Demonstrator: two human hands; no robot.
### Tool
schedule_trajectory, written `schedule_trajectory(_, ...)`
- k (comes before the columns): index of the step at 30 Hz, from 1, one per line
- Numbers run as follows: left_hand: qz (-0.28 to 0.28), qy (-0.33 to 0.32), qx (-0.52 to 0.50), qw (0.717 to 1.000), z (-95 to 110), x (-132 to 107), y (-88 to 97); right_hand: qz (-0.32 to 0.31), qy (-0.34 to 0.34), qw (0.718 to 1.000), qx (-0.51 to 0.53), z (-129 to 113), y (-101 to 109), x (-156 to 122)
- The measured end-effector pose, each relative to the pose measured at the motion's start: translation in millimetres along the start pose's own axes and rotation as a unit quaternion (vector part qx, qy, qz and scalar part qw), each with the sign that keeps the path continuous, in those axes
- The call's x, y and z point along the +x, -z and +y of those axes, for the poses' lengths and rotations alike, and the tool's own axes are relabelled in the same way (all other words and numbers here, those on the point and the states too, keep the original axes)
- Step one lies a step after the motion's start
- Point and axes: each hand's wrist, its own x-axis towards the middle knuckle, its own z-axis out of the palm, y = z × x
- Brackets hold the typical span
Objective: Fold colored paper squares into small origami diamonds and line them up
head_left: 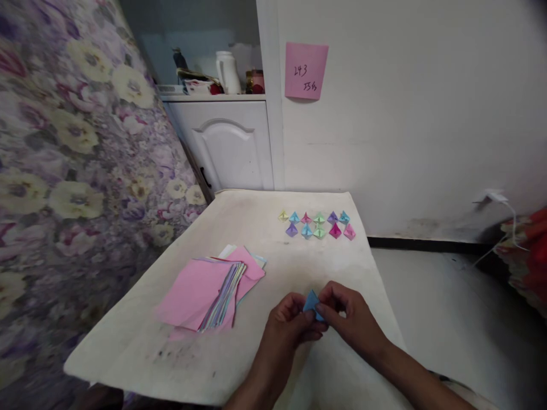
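Both of my hands pinch a small folded blue paper piece (311, 303) just above the near right part of the white table (239, 228). My left hand (285, 324) grips it from the left with closed fingers. My right hand (348, 318) grips it from the right, thumb and fingers pressed on it. A stack of coloured paper sheets (213, 290), pink on top, lies on the table to the left of my hands. Two rows of several small folded paper shapes (318, 224) in yellow, blue, pink, green and purple sit at the far right of the table.
A pink sticky note (306, 70) with writing hangs on the white wall. A white cabinet (226, 142) with a jug and jars on top stands behind the table. A floral mattress (72, 171) leans at the left. Red fabric and a white cable lie at the far right.
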Motion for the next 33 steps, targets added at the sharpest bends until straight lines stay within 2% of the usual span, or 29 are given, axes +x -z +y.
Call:
schedule_trajectory(5, 0.016, -0.049, 0.173, 0.984, 10, -1, 0.5, 0.0, 0.072, 0.99, -0.122, -4, 5, -3)
schedule_trajectory(9, 0.022, -0.087, 0.202, 0.975, 11, -3, 0.4, -0.036, 0.133, 0.979, -0.153, -9, 7, -5)
schedule_trajectory(13, -0.005, -0.069, 0.162, 0.984, 11, -2, 2.6, -0.046, 0.048, 0.997, -0.032, -12, 11, -1)
schedule_trajectory(15, -0.013, -0.053, 0.138, 0.989, 12, -1, 3.8, -0.056, 0.001, 0.997, 0.044, -13, 14, 2)
schedule_trajectory(18, -0.018, -0.048, 0.119, 0.992, 13, 0, 4.4, -0.088, -0.033, 0.989, 0.109, -13, 16, 5)
schedule_trajectory(22, -0.017, -0.048, 0.11, 0.993, 12, 0, 3.3, -0.116, -0.047, 0.983, 0.13, -11, 15, 4)
schedule_trajectory(33, -0.039, -0.071, 0.137, 0.987, 14, -3, 0.0, -0.116, -0.036, 0.983, 0.136, -9, 16, 4)
